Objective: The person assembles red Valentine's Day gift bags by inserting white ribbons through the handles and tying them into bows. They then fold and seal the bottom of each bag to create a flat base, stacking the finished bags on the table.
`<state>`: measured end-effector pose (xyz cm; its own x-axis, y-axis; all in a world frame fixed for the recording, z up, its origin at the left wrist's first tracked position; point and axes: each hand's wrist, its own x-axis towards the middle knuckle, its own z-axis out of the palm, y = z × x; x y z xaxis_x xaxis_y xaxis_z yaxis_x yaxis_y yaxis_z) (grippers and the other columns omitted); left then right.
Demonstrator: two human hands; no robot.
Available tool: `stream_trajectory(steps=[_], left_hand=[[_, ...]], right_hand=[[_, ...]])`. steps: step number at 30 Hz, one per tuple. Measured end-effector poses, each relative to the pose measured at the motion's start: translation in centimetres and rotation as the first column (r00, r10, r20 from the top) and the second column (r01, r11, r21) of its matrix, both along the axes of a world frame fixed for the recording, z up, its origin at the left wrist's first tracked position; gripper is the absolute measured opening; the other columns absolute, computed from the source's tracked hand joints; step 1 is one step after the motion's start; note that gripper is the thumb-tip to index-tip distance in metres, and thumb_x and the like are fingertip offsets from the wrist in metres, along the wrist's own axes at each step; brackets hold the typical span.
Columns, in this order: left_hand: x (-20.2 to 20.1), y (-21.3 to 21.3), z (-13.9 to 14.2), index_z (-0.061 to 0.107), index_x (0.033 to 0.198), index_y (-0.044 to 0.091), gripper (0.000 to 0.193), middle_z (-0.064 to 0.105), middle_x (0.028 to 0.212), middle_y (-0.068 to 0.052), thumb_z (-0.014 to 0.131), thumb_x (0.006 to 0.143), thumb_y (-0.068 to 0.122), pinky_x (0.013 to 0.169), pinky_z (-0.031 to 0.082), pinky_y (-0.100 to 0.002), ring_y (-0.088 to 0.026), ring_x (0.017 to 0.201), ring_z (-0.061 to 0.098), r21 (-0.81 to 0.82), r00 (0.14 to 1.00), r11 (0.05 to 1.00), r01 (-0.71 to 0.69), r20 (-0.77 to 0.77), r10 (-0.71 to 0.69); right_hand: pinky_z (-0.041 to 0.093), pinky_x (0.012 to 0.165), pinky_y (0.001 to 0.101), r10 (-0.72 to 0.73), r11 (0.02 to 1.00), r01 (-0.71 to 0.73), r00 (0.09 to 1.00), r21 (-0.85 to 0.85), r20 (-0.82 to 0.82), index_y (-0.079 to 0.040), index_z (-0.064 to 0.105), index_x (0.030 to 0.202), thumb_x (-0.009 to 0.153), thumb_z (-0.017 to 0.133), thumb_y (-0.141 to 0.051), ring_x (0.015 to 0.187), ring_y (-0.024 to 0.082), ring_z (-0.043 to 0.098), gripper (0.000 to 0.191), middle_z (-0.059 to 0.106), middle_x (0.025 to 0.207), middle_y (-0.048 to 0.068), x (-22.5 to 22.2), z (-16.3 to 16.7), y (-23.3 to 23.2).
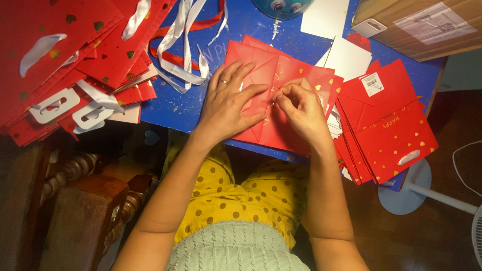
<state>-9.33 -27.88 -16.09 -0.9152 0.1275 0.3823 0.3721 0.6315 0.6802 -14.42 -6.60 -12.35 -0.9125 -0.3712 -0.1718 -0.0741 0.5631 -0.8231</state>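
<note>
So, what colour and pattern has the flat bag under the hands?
Red with small gold hearts, seen in the head view: the bag lies under the left hand and right hand.

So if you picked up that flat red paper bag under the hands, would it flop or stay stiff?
Probably it bends a bit: the red paper bag lies folded flat, thin as card. It looks light, since similar bags sit in a loose stack beside it. It may slide easily on the blue table; the left hand presses it flat.

One head-worn camera looks steeply down, close over the blue table edge and the wearer's lap.
</note>
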Motion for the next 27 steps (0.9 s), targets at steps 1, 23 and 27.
stream_trajectory(steps=[1, 23, 27], left_hand=[[0.0, 0.0, -0.1, 0.071, 0.125, 0.018, 0.058, 0.048, 0.152, -0.014, 0.089, 0.074, 0.04, 0.123, 0.025, -0.055, -0.036, 0.146, 0.038, -0.004, 1.0, 1.0, -0.002, 0.007, 0.002], [0.4, 0.0, -0.3, 0.069, 0.133, 0.018, 0.06, 0.044, 0.157, -0.015, 0.083, 0.082, 0.045, 0.123, 0.022, -0.061, -0.038, 0.148, 0.037, -0.075, 1.0, 0.997, 0.02, 0.023, -0.018], [0.5, 0.0, -0.2, 0.069, 0.133, 0.018, 0.058, 0.045, 0.156, -0.015, 0.082, 0.083, 0.045, 0.123, 0.022, -0.061, -0.037, 0.148, 0.037, -0.082, 1.0, 0.996, 0.021, 0.024, -0.019]], right_hand=[[0.052, 0.083, 0.0276, 0.005, 0.999, -0.004, 1.0, 0.034, -0.018, -0.004, 0.074, 0.093, 0.097, 0.064, -0.011, 0.097, 0.013, 0.061, 0.012, 0.056, 0.107, 0.004, 0.0, -0.1, -0.1], [0.054, 0.079, 0.0317, 0.009, 0.996, 0.008, 0.984, 0.089, -0.18, -0.001, 0.073, 0.094, 0.086, 0.052, 0.005, 0.092, 0.02, 0.065, 0.023, 0.059, 0.108, 0.01, 1.0, 0.0, -1.0], [0.055, 0.081, 0.0334, -0.004, 0.997, 0.02, 0.98, 0.079, -0.2, 0.0, 0.073, 0.095, 0.087, 0.051, 0.007, 0.093, 0.022, 0.066, 0.024, 0.059, 0.109, 0.012, 1.2, 0.0, -1.1]])
